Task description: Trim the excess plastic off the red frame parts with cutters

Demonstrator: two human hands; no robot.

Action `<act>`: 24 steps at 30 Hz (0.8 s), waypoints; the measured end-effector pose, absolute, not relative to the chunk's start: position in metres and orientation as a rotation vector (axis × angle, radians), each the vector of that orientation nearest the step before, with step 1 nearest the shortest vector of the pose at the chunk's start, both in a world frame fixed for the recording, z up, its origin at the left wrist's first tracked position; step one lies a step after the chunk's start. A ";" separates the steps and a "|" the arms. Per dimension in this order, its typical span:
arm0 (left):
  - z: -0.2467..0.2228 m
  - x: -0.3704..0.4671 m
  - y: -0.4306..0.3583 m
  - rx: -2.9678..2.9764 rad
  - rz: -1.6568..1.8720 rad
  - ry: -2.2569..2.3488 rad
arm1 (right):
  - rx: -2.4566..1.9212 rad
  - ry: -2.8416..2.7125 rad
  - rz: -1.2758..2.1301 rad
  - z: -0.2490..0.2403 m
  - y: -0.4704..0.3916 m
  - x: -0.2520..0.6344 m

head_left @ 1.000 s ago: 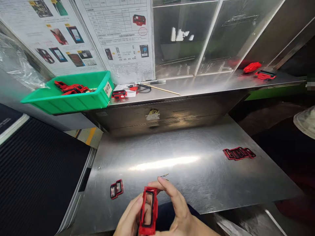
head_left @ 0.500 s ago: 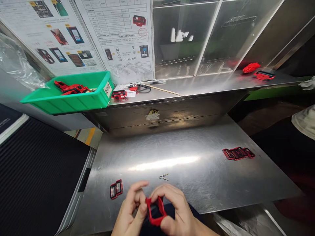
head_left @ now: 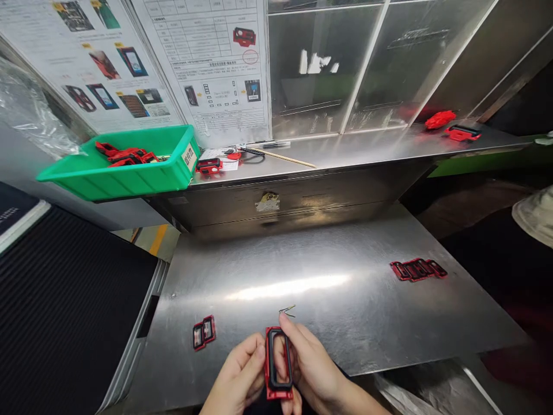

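Note:
Between my two hands, close to the table's front edge, is a red frame with a black inner rim point(head_left: 269, 369) and an oblong opening. My left hand point(head_left: 244, 369) pinches its left side with thumb and fingers. On the other side my right hand point(head_left: 313, 360) grips it, fingers behind and partly visible through the opening. Just beyond the hands a small pair of tweezers or pliers point(head_left: 287, 312) lies on the metal table point(head_left: 337, 323). Two similar red-and-black frames point(head_left: 204, 332) rest to the left, and several more overlap in a row point(head_left: 418, 269) on the right.
A green bin point(head_left: 129, 178) with red parts stands on the raised shelf point(head_left: 358, 151), near a thin wooden stick point(head_left: 285, 157). More red parts point(head_left: 462, 133) sit at the shelf's right end. A black ribbed case point(head_left: 78, 311) borders the table's left; a person's sleeve point(head_left: 536, 213) shows at right.
The frame has been turned so its black-rimmed face and long opening now face me. My left forefinger, lifted before, has closed onto its side; my right hand has shifted along its right side.

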State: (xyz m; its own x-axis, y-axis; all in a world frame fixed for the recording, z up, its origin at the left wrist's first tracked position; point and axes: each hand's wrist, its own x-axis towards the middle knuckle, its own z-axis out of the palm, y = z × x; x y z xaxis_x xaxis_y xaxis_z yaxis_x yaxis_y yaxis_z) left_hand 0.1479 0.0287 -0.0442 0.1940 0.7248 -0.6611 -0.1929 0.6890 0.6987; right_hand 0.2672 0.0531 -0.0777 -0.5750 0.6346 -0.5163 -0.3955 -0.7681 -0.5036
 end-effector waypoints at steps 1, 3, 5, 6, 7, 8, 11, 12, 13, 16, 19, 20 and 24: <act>-0.044 0.147 0.029 0.531 0.681 1.222 | -0.944 -0.426 2.329 -0.077 0.054 0.267; -0.044 0.147 0.029 0.537 0.676 1.229 | -0.945 -0.400 2.340 -0.076 0.054 0.269; -0.045 0.147 0.029 0.554 0.675 1.206 | -0.942 -0.396 2.351 -0.076 0.055 0.270; -0.046 0.147 0.029 0.569 0.676 1.195 | -0.943 -0.398 2.354 -0.076 0.055 0.270; -0.047 0.147 0.029 0.586 0.677 1.189 | -0.947 -0.405 2.357 -0.076 0.055 0.270; -0.048 0.146 0.029 0.607 0.679 1.191 | -0.950 -0.427 2.360 -0.077 0.055 0.269; -0.053 0.146 0.028 0.705 0.707 1.189 | -0.963 -0.662 2.316 -0.080 0.055 0.269; -0.054 0.145 0.028 0.764 0.713 1.195 | -0.973 -0.796 2.259 -0.082 0.055 0.269; -0.055 0.144 0.027 0.846 0.709 1.216 | -0.986 -0.942 2.179 -0.084 0.054 0.270; -0.057 0.135 0.023 1.171 0.639 1.376 | -1.039 -1.318 1.922 -0.090 0.055 0.275; -0.067 0.109 0.022 1.399 0.544 1.628 | -1.128 -1.579 1.723 -0.098 0.057 0.283; -0.073 0.095 0.023 1.433 0.492 1.749 | -1.174 -1.633 1.665 -0.101 0.059 0.286; -0.106 0.028 0.028 1.331 -0.063 2.179 | -1.328 -1.687 1.577 -0.113 0.063 0.296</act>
State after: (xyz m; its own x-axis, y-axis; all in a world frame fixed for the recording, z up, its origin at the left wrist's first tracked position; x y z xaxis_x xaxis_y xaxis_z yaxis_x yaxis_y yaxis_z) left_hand 0.0280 0.0285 -0.1064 -0.3349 0.8011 -0.4960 0.8284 0.5012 0.2501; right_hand 0.2960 0.0632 -0.1127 -0.4188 0.8682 -0.2660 0.3240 -0.1307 -0.9370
